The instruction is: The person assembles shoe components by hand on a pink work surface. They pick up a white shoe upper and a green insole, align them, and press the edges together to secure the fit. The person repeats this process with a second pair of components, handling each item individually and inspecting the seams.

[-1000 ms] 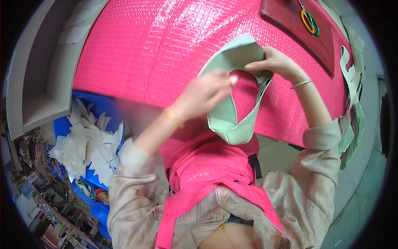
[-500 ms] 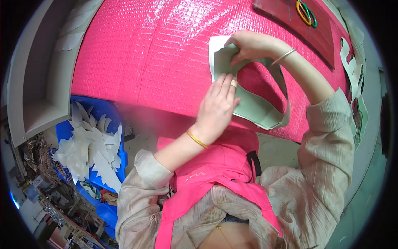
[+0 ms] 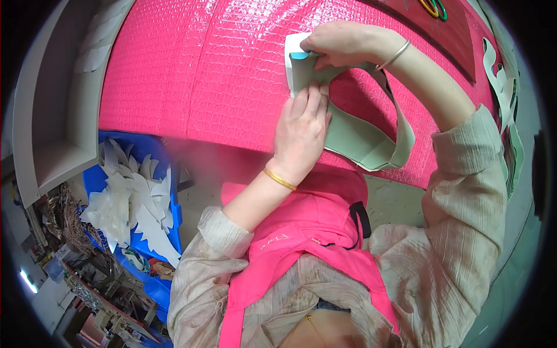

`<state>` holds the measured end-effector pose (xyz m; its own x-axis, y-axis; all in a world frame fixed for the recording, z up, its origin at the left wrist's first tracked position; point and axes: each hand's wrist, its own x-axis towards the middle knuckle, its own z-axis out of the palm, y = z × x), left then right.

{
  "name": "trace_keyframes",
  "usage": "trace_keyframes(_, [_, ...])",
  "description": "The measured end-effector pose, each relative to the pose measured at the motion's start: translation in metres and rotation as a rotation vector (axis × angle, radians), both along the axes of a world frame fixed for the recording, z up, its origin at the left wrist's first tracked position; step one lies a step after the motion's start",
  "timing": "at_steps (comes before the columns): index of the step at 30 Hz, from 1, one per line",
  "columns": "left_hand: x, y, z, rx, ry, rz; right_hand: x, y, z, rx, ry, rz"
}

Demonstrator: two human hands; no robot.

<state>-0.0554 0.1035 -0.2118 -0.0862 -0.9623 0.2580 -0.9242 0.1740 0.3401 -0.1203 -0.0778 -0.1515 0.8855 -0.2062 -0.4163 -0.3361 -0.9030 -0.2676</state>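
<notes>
A pale green, curved sheet piece (image 3: 357,139) lies on the pink table cover (image 3: 191,69), its far end bending round into a loop. At its left end, a white layer (image 3: 288,69) shows along the edge. My left hand (image 3: 303,133) rests palm down on the near left part of the piece, fingers stretched out and holding nothing. The fingers of my right hand (image 3: 354,45) are bent over the upper left corner and grip it; the fingertips are partly hidden. Beside them a small bright blue patch (image 3: 299,55) shows on the piece.
At the upper right lies a dark red board (image 3: 429,35) with yellow and green-handled scissors (image 3: 436,8). Pale green strips (image 3: 503,87) hang at the table's right edge. A blue bin (image 3: 176,214) of white offcuts (image 3: 142,200) stands left, below a grey open box (image 3: 64,159).
My right hand has lifted the corner slightly, and the blue patch has come into sight. My left fingers have bunched a little closer together. The whole view has shifted a bit.
</notes>
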Motion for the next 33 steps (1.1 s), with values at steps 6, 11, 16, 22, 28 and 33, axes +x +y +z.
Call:
trace_keyframes(6, [-0.004, -0.014, -0.001, -0.047, -0.069, -0.002, 0.003, -0.011, 0.000, 0.079, 0.120, -0.102])
trace_keyframes(11, [0.009, -0.015, -0.004, -0.078, 0.049, -0.076, -0.003, -0.021, -0.007, -0.015, 0.132, -0.024])
trace_keyframes(16, [0.001, -0.026, 0.002, -0.064, -0.056, -0.069, -0.006, -0.024, -0.018, -0.052, 0.072, 0.008])
trace_keyframes(22, [0.004, -0.034, -0.008, -0.152, 0.066, -0.095, -0.006, -0.017, -0.013, -0.073, 0.090, -0.044])
trace_keyframes(28, [0.000, -0.043, -0.010, -0.192, 0.034, -0.080, -0.021, -0.020, -0.010, -0.147, -0.062, -0.130])
trace_keyframes(33, [-0.002, -0.051, -0.005, -0.076, 0.116, -0.112, -0.029, -0.020, -0.013, -0.160, -0.080, -0.244])
